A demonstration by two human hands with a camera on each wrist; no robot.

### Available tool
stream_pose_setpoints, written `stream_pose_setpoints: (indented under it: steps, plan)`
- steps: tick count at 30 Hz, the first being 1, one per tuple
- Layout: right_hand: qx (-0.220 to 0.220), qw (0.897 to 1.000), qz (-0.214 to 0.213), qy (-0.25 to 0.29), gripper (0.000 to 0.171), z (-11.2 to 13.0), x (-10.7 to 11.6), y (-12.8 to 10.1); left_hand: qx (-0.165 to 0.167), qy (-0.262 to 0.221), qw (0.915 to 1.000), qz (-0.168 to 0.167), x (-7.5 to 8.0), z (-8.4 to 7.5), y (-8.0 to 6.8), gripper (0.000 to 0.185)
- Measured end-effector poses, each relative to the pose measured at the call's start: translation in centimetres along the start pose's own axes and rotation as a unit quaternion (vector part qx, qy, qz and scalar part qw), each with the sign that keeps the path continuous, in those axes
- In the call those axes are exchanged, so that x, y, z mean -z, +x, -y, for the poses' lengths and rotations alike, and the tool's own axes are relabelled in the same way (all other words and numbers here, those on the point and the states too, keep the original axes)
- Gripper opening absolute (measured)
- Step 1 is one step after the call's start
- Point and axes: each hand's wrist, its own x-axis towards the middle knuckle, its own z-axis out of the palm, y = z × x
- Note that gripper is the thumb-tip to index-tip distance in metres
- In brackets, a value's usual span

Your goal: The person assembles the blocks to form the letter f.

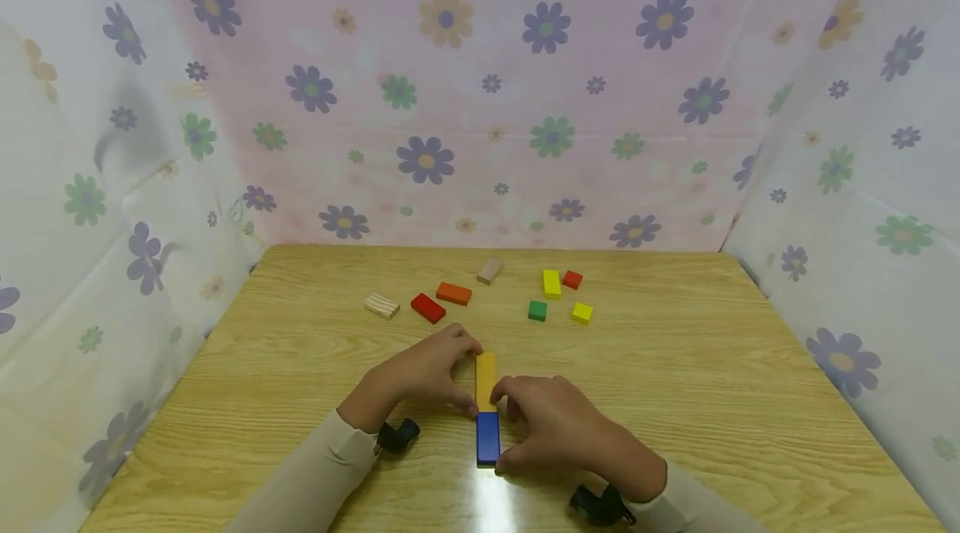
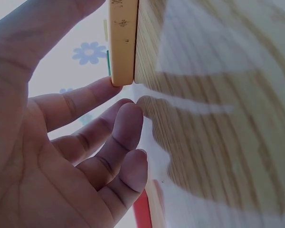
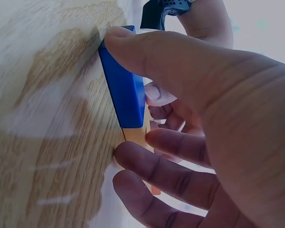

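— Where are the blocks lying?
— Mid-table, end to end. The right hand (image 1: 558,425) is pinching the flat blue wooden block (image 1: 487,437); the left hand (image 1: 427,371), fingers spread, is touching the long yellow wooden block (image 1: 485,379).
— Handling?
— Probably light, stiff, smooth; grip the long edges.

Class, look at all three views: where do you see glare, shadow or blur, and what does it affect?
Head view: a bright patch of glare on the table just below the blue block; the rest is evenly lit and sharp. Left wrist view: the left hand is dim and soft, finger shadows cross the wood beside the yellow block. Right wrist view: the right hand is shaded, pale reflections streak the table.
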Motion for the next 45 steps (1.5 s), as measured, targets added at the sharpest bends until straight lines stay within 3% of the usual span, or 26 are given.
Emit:
stream_pose_setpoints:
  steps: [9, 18, 45]
  plan:
    - [-0.005, 1.000, 0.002, -0.005, 0.073, 0.04, -0.03, -0.01, 0.003, 0.003, 1.0000, 0.003, 0.03, -0.20, -0.16, 0.083]
    - [-0.020, 1.000, -0.002, -0.011, 0.090, 0.16, 0.06, -0.12, -0.002, 0.005, 1.0000, 0.002, 0.24, -0.41, -0.22, 0.082]
    - [-0.011, 1.000, -0.007, -0.023, 0.085, 0.06, -0.07, -0.31, -0.005, 0.000, 1.0000, -0.005, 0.04, -0.36, -0.28, 0.082]
